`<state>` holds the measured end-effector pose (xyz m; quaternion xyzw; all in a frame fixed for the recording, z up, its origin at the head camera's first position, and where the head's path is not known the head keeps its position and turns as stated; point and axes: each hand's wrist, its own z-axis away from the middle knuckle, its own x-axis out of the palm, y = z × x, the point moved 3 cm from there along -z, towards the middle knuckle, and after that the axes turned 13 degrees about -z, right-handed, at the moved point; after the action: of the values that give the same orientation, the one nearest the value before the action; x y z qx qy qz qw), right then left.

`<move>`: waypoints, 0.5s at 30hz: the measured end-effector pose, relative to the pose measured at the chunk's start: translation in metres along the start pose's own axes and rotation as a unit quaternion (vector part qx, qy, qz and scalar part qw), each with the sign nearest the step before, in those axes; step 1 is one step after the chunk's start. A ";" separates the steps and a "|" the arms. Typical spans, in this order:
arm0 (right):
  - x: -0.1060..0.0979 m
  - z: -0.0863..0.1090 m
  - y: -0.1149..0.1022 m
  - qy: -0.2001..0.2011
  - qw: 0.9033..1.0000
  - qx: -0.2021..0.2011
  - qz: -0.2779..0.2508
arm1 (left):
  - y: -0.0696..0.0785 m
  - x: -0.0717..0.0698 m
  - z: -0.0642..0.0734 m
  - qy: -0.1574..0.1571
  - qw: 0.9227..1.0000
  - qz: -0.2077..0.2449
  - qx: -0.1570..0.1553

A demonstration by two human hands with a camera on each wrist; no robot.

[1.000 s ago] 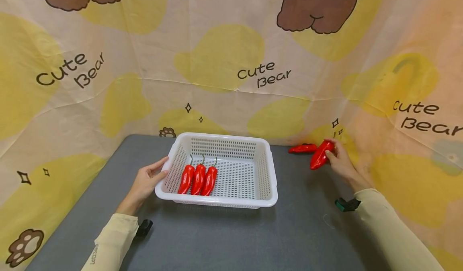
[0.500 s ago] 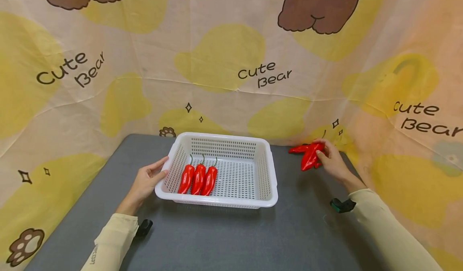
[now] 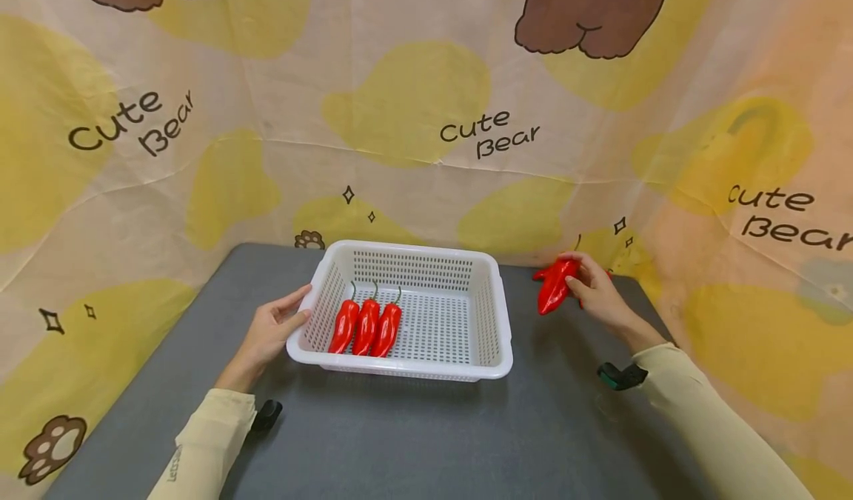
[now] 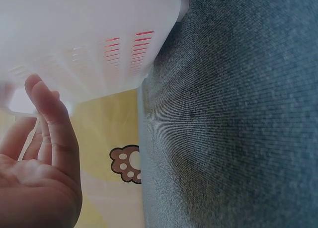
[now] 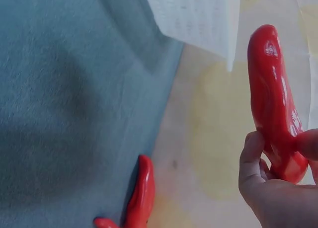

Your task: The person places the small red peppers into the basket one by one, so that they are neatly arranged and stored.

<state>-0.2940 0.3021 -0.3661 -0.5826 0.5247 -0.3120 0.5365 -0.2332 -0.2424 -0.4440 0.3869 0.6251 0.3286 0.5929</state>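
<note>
A white perforated plastic basket (image 3: 413,367) stands on the table with three red chili peppers (image 3: 366,327) lying side by side in its left part, green stems toward the back. My left hand (image 3: 265,333) holds the basket's left rim, thumb and fingertips at the edge. To the right of the basket, my right hand (image 3: 600,300) pinches another red chili pepper (image 3: 554,291) between thumb and fingers, its tip angled down. In the right wrist view this pepper (image 5: 271,89) hangs above the table. More red peppers (image 5: 141,193) lie on the table behind it, partly hidden by the hand.
The dark grey table (image 3: 426,441) meets a printed cloth backdrop (image 3: 406,107) at the back and both sides. Small black devices (image 3: 266,415) are strapped at the wrists. The loose peppers lie close to the back cloth.
My right hand has moved left toward the basket, carrying the pepper past those lying on the table. My left hand and the basket have stayed in place.
</note>
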 end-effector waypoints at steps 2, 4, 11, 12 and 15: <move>0.003 -0.002 -0.001 -0.007 1.000 -0.001 -0.004 | 0.001 0.000 0.000 0.000 1.000 0.003 0.002; 0.006 -0.004 -0.001 -0.015 1.000 0.002 -0.004 | 0.001 0.000 0.000 0.000 1.000 0.006 0.003; 0.019 -0.005 -0.003 -0.023 0.999 0.021 0.014 | 0.000 0.000 -0.001 0.002 1.000 0.015 0.006; 0.020 -0.005 -0.003 -0.024 0.999 0.022 0.013 | 0.000 0.000 -0.001 0.002 1.000 0.013 0.005; 0.026 -0.007 -0.002 -0.030 0.999 0.028 0.013 | 0.000 0.000 0.000 0.002 1.000 0.011 0.001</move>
<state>-0.2931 0.2754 -0.3682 -0.5700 0.5067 -0.3018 0.5721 -0.2336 -0.2423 -0.4443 0.3937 0.6223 0.3351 0.5877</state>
